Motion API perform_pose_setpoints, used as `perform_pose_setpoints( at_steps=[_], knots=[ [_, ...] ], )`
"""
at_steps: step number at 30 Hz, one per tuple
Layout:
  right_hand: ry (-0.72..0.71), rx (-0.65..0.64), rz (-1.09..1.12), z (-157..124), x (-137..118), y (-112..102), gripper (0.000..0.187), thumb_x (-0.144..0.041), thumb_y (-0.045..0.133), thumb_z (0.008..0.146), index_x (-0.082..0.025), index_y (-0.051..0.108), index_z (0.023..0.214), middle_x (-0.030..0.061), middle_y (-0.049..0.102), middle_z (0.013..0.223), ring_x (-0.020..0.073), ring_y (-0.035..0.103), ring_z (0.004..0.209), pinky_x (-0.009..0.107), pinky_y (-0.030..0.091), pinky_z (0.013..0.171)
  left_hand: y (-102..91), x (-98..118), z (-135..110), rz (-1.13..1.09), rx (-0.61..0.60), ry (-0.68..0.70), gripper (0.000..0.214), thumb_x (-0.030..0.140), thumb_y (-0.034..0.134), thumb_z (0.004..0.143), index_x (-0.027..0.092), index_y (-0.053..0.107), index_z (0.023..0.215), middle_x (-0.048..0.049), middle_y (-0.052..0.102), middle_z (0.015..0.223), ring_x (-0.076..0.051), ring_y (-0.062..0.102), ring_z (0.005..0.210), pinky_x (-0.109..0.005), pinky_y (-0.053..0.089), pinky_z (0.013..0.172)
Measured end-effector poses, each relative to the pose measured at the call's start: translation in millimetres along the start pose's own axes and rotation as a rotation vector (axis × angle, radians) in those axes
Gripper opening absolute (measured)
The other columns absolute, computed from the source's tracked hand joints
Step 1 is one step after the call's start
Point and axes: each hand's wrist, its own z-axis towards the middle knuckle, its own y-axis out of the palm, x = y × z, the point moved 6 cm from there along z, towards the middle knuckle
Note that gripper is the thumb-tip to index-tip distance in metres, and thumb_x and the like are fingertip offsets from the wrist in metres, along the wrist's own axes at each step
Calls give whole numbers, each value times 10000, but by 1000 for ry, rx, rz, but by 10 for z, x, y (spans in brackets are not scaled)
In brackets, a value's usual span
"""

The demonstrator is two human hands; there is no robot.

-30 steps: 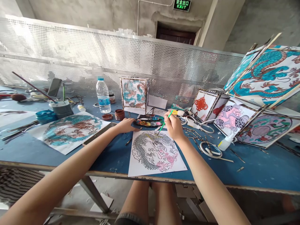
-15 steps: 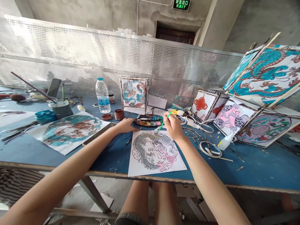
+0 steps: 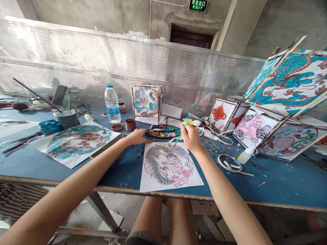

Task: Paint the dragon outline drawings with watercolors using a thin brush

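Note:
My right hand (image 3: 191, 136) is closed round a green paintbrush (image 3: 179, 136). The brush tip meets the upper part of a white sheet with a dragon line drawing (image 3: 163, 166); some yellow shows near the top and pink at the lower right. My left hand (image 3: 138, 136) lies with fingers stretched out at the left end of a dark paint palette (image 3: 163, 132) with several colours in it, just above the sheet's upper left corner. Whether the left fingers touch the palette, I cannot tell.
A water bottle (image 3: 112, 105) and an open brown paint jar (image 3: 130, 125) stand behind my left hand. A painted dragon sheet (image 3: 79, 141) lies left. Lanterns (image 3: 222, 114), a glue bottle (image 3: 246, 154) and tape rolls (image 3: 228, 163) are on the right. A perforated metal screen (image 3: 102, 58) backs the table.
My right hand and the paintbrush have shifted slightly right, the tip moving right along the dragon drawing. My left hand stays in place.

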Motion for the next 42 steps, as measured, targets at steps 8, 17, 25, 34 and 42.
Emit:
perform_pose_setpoints(
  at_steps=[8,17,25,34,42],
  knots=[
    [34,42,5,6,40,-50,257,-326,285,914,-199,458,772,18,507,606,163,479,560,273,322,548,1,8,6,-7,8,15,742,668,447,649,143,519,1170,-128,565,1194,-306,505,1073,-332,377,906],
    [13,-1,-12,7,15,-19,263,-317,294,910,-192,470,760,25,525,616,167,492,572,277,333,557,17,-14,12,-7,11,8,763,682,449,639,141,515,1172,-131,563,1195,-313,503,1071,-334,381,901],
    [50,93,-40,22,86,-109,266,-323,282,920,-184,477,805,30,541,641,162,509,597,263,347,558,0,15,-1,10,-2,18,760,669,443,654,119,510,1173,-135,567,1192,-303,503,1079,-331,379,907],
    [54,4,-94,17,124,42,275,-332,262,928,-178,477,855,53,572,694,179,534,633,280,366,595,1,16,0,22,-3,15,756,664,447,658,119,508,1179,-134,566,1193,-301,505,1074,-321,381,897],
    [69,-23,-113,8,162,104,306,-354,249,930,-179,492,871,61,589,709,188,555,662,278,371,605,-22,37,-20,25,-5,7,745,656,446,669,124,505,1187,-128,563,1204,-308,505,1073,-329,387,887]
  ],
)
